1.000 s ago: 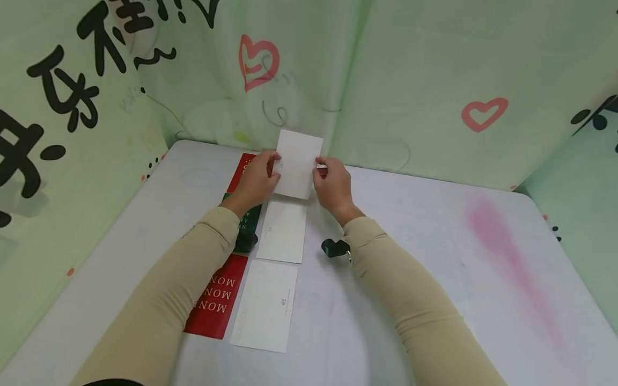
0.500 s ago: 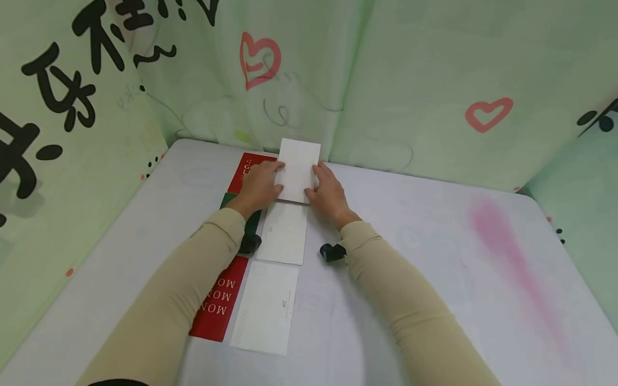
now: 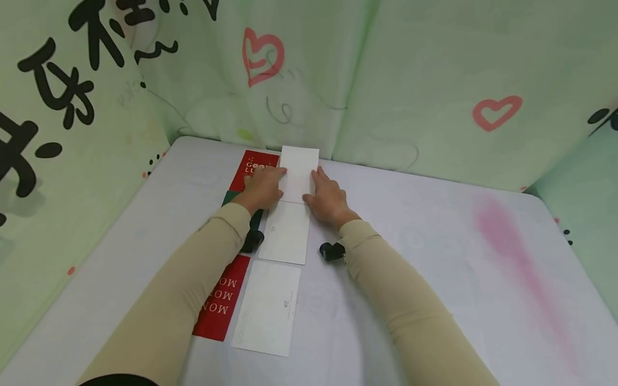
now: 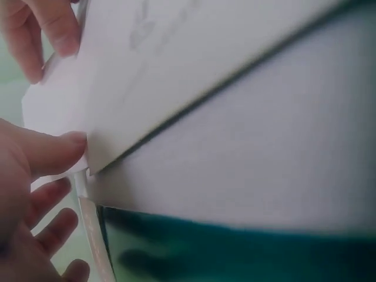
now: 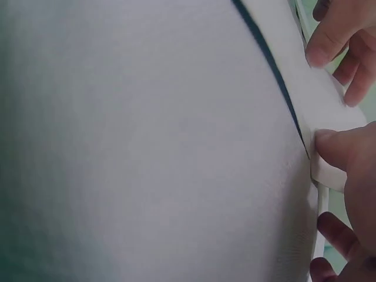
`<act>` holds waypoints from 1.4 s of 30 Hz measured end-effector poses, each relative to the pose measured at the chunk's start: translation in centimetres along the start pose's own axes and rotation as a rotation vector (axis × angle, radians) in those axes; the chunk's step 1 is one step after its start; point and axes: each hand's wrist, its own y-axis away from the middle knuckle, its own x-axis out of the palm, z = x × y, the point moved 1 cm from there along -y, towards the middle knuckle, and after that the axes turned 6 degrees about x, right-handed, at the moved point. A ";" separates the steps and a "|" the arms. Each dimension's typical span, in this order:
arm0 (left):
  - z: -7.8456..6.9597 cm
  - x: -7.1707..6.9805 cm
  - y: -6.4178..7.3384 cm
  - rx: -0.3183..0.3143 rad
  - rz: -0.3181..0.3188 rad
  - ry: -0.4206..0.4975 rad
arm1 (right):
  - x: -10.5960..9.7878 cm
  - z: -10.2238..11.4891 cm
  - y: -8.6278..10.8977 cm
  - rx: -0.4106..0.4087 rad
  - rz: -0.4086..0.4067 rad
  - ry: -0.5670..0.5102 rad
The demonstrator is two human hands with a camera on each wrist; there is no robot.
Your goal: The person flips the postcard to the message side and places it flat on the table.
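A blank white card (image 3: 300,172) lies at the back end of a column of white cards. Its near edge meets the middle white card (image 3: 288,233). My left hand (image 3: 263,188) touches its left edge with thumb and index finger spread apart; in the left wrist view the left thumb (image 4: 56,154) rests at the card's corner. My right hand (image 3: 329,197) touches the right edge the same way, with the right thumb (image 5: 335,147) at the near corner in the right wrist view. The front white card (image 3: 267,308), with small print, lies nearest me.
Left of the white column lie a red "GOOD LUCK" card (image 3: 256,159), a partly covered green card (image 3: 232,197) and a red card with white lettering (image 3: 221,300). A green curtain (image 3: 410,80) stands behind the white table (image 3: 410,300). My left forearm covers part of the cards.
The back white card has come down from a raised, tilted position to lie level behind the middle card. Both hands have lowered with it, their fingers loosening along its sides.
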 end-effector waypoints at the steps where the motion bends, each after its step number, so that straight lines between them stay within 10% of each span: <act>1: 0.0 0.0 -0.1 -0.005 0.011 -0.003 | 0.0 0.0 0.0 -0.001 0.004 0.012; 42: -0.5 -0.5 0.0 -0.045 0.141 -0.009 | -0.3 0.1 0.6 0.052 0.114 0.040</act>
